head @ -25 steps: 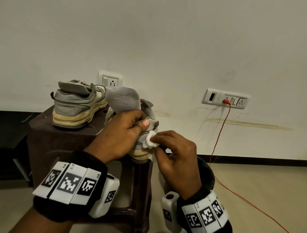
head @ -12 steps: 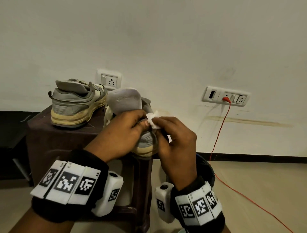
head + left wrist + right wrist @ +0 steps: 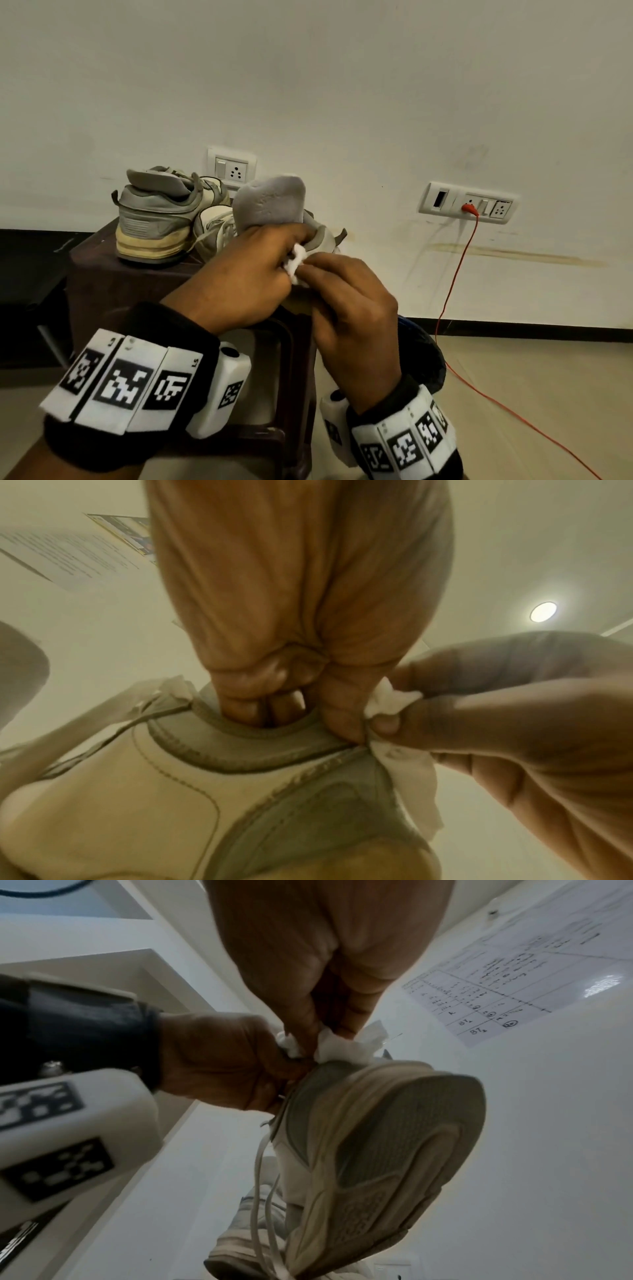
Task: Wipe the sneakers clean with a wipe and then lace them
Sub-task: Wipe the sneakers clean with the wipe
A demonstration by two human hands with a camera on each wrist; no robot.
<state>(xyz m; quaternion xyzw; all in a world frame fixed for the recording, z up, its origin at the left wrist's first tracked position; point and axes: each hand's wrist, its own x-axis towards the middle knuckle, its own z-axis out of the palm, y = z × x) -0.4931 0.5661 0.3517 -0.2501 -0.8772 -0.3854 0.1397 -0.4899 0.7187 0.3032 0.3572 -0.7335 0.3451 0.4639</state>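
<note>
Moved since a second ago: my right hand (image 3: 346,308) with the crumpled white wipe (image 3: 295,262), from low on the heel of the held grey-and-cream sneaker (image 3: 171,791) up to its padded grey collar, where it now meets my left thumb. Meaning, as I judge it: wiping is on the heel rim of this shoe, unfinished; lacing not begun, its pale laces (image 3: 263,1191) hanging loose. Item, left hand (image 3: 239,284): fingers curled down inside the shoe's opening, thumb clamped outside on the collar, holding the shoe raised off the stool. Item, right hand: thumb and fingertips pinched tight on the wipe, a loose tail trailing down the heel. Item, second grey-and-cream sneaker with yellowed sole (image 3: 161,219): standing heel-first toward me on the dark brown plastic stool (image 3: 102,274). Containers: the held shoe's mouth, holding my fingers and its upright grey tongue (image 3: 270,202); a dark bin (image 3: 431,359) behind my right wrist, contents hidden.
</note>
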